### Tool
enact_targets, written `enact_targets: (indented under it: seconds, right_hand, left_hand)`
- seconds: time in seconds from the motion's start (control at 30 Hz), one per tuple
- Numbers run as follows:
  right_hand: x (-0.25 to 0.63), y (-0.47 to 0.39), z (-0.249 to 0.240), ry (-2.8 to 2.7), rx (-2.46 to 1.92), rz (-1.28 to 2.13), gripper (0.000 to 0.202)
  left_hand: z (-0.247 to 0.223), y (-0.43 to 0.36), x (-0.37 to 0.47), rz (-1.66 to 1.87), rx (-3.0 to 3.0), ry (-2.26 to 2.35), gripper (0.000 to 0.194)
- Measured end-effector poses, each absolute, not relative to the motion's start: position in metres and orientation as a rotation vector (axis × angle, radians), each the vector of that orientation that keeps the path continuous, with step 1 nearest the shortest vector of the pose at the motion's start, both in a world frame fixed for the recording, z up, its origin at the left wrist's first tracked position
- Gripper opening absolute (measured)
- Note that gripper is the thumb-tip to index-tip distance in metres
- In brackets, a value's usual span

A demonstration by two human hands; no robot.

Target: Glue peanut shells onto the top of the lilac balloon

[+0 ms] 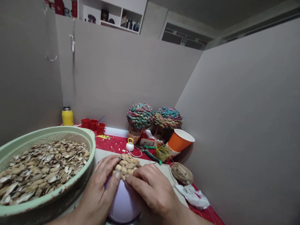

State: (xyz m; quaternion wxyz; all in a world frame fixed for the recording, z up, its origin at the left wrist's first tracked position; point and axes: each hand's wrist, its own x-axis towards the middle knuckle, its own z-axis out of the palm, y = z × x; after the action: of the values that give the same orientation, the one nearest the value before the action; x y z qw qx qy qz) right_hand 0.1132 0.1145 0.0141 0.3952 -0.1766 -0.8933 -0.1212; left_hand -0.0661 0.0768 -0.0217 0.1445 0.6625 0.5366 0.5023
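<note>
In front of me stands a smooth purple dome (pixel 123 203), and peanut shells (pixel 126 165) cover its upper part in close rows. Whether it is a balloon or an upturned bowl I cannot tell. My left hand (pixel 100 182) cups the shell layer from the left, thumb and fingers closed against it. From the right, my right hand (pixel 156 187) presses its bent fingers onto the shells and the dome's side. Both thumbs lie near the lower edge of the shell layer. The dome's base is partly hidden by my hands.
A green basket (pixel 92 140) of loose peanut shells fills the left. Behind lie red cups (pixel 93 125), a yellow bottle (pixel 67 117), a white lidded piece (pixel 129 146) and green-handled pliers (pixel 152 155). Two coloured shell-covered balls (pixel 140 116), an orange cup (pixel 179 140) and twine (pixel 181 173) stand rightward.
</note>
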Motion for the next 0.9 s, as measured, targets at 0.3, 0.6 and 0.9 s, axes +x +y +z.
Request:
enact_targets:
  seconds: [0.3,0.6,0.9]
  right_hand:
    - [0.117,0.112,0.02,-2.294,-0.35,-0.143,0.018]
    - [0.128,0.106,0.02,-2.297,-0.315,-0.283,0.019]
    - [0.134,0.096,0.014,-2.294,-0.312,-0.355,0.016]
  left_hand:
    - [-0.023,0.075,-0.066,1.431,1.855,1.524,0.036]
    - [-0.026,0.073,-0.068,1.421,1.807,1.5,0.037]
    - [-0.027,0.073,-0.067,1.417,1.788,1.483,0.037]
